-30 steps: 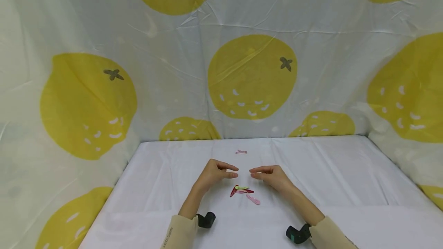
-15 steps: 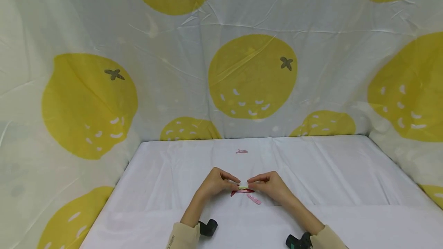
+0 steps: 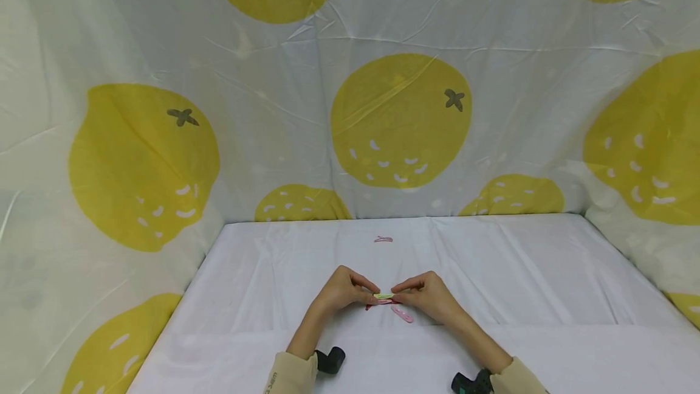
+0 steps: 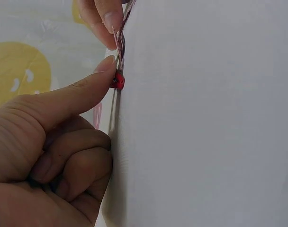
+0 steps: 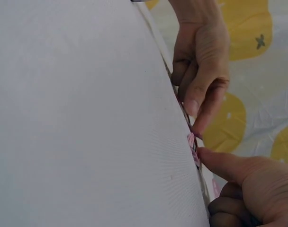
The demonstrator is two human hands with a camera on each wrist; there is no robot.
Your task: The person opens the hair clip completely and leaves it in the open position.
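Both the left hand (image 3: 340, 292) and right hand (image 3: 428, 293) pinch the ends of a yellow hair clip (image 3: 383, 295) just above the table (image 3: 547, 278). It looks light, thin, springy, slippery; end-pinching suits it.

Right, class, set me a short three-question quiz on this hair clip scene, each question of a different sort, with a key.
1. True or false: the left hand and the right hand both pinch the yellow-green hair clip.
2. Multiple choice: where does the lone pink hair clip lie? A) beyond the hands, toward the lemon-print backdrop; B) under the left sleeve; C) on the right wrist.
3. Fill in: just nearer the person than the held clip, a ____ hair clip lies on the white cloth.

Key: 1 true; 2 A; 3 pink.
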